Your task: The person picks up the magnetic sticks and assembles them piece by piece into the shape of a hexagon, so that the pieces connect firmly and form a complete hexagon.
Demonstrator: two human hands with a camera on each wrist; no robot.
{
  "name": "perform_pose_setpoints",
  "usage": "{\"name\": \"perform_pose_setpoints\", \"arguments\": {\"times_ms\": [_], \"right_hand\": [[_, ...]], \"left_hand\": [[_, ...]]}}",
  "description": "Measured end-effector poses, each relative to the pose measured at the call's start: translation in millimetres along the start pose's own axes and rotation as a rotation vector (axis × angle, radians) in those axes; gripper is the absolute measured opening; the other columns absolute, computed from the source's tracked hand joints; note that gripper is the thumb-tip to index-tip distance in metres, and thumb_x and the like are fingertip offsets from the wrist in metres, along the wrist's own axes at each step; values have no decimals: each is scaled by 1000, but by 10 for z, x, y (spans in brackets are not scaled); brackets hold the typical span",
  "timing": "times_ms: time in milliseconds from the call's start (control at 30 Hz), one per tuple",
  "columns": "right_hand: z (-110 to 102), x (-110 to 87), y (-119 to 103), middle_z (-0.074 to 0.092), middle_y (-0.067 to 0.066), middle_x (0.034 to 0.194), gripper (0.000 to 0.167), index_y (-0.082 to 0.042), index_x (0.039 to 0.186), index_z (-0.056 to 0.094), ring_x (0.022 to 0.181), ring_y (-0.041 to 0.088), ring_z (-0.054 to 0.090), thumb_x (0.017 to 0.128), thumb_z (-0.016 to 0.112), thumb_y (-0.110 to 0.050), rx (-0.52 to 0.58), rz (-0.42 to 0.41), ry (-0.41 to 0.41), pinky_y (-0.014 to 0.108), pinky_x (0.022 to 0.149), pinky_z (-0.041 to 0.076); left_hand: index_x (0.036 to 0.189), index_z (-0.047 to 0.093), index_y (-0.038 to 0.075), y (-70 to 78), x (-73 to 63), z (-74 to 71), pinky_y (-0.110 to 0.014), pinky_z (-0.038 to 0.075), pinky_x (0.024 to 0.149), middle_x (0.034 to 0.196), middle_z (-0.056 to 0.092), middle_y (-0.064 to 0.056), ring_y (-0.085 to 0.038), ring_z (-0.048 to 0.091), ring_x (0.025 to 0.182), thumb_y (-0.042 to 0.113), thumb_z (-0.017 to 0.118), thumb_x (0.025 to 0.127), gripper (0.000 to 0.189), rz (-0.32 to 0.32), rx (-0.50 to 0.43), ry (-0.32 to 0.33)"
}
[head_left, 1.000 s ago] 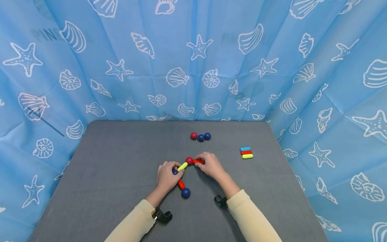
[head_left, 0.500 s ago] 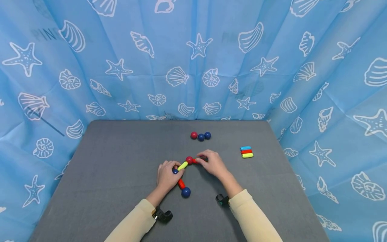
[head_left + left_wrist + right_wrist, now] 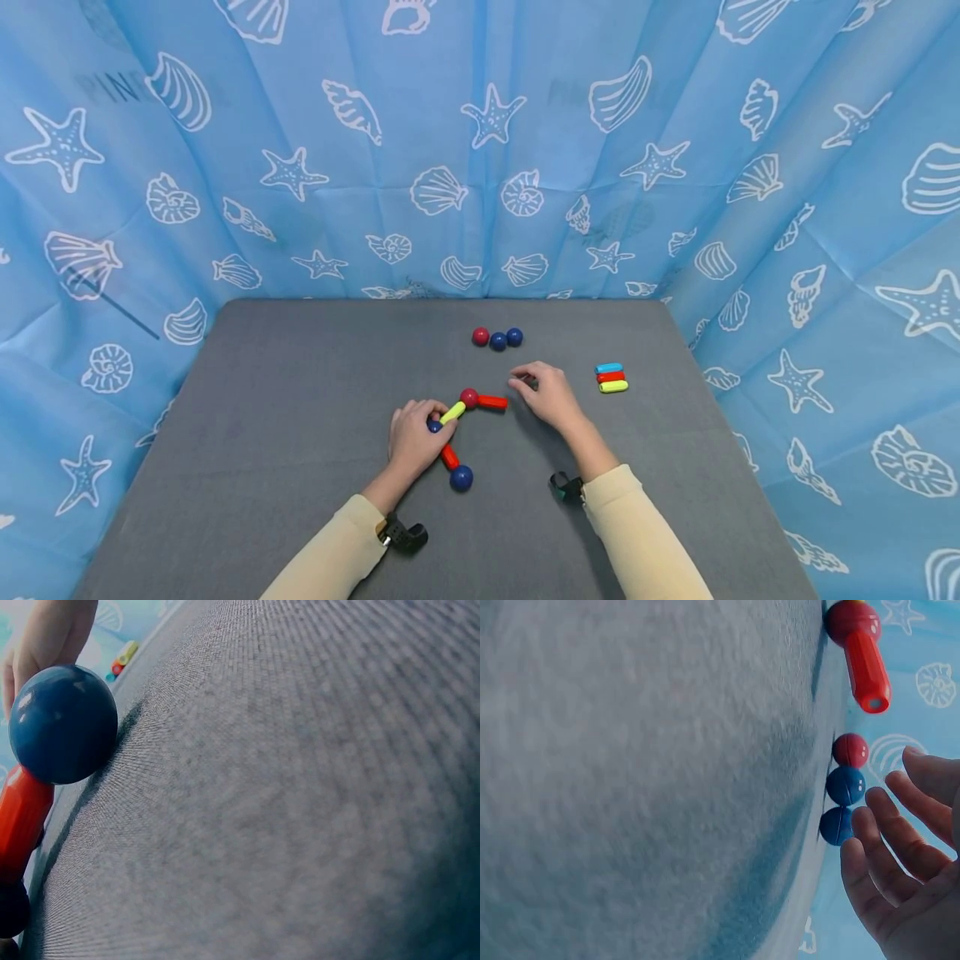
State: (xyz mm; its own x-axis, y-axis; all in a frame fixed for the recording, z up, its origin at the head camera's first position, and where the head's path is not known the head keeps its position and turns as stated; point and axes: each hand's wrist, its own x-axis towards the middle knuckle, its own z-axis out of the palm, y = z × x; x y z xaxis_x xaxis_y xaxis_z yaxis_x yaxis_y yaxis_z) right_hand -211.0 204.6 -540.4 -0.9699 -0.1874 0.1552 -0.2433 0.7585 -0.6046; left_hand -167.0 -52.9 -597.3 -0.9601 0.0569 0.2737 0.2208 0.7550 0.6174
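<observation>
On the table lies a bent chain of magnetic rods and balls. A blue ball (image 3: 461, 477) ends it near the front, joined to a red rod (image 3: 449, 456). My left hand (image 3: 416, 436) grips the chain at the yellow magnetic rod (image 3: 453, 412) and a partly covered blue ball (image 3: 434, 426). The yellow rod meets a red ball (image 3: 468, 398), from which another red rod (image 3: 492, 402) sticks out, its far end free. To the right of that rod my right hand (image 3: 551, 396) hovers, holding nothing. Its fingers (image 3: 889, 847) are loosely bent in the right wrist view.
Behind the chain sit a loose red ball (image 3: 481, 337) and two blue balls (image 3: 498, 341). On the right, a blue rod (image 3: 609, 368), a red rod (image 3: 611, 377) and a yellow rod (image 3: 613, 387) lie side by side. A shell-patterned curtain (image 3: 450, 150) hangs behind the grey table (image 3: 300, 367).
My right hand has let go of the red rod and moved right and slightly back. The rod stays attached to the red ball. My left hand keeps its place.
</observation>
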Motion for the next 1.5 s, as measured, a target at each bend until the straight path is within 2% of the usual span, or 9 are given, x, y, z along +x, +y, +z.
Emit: {"name": "perform_pose_setpoints", "arguments": {"times_ms": [467,700,967,1300,1500], "right_hand": [[-25,176,199,71,12,106,27,-5,118,72,95,26,66,94,73,-19,6,81,20,46,86,53],[-54,301,264,70,14,114,33,-5,123,70,101,28,66,92,75,-17,6,99,29,48,94,52],[-118,514,239,68,17,121,39,-3,128,66,106,32,67,92,75,-15,15,116,35,50,95,51],[-105,699,242,61,17,133,46,-6,136,60,115,33,63,93,74,-15,26,180,2,49,96,51],[-59,780,270,53,16,144,57,-13,146,52,122,32,57,93,73,-12,15,203,-45,50,103,46]], "left_hand": [[92,71,19,-15,10,9,-30,33,73,75,55,9,-13,46,74,35,78,85,20,-30,-19,-8],[91,71,19,-19,-2,23,-31,32,71,74,55,10,-12,45,73,36,78,85,19,-23,-10,-5],[90,70,19,-29,0,28,-31,33,71,73,55,10,-11,46,73,35,78,84,19,-7,-16,17],[91,71,18,-18,5,16,-31,33,71,73,55,9,-12,46,73,36,80,83,21,-11,-7,15],[91,71,18,-5,6,6,-31,32,71,73,54,9,-13,46,73,35,80,83,21,-12,-23,17]]}}
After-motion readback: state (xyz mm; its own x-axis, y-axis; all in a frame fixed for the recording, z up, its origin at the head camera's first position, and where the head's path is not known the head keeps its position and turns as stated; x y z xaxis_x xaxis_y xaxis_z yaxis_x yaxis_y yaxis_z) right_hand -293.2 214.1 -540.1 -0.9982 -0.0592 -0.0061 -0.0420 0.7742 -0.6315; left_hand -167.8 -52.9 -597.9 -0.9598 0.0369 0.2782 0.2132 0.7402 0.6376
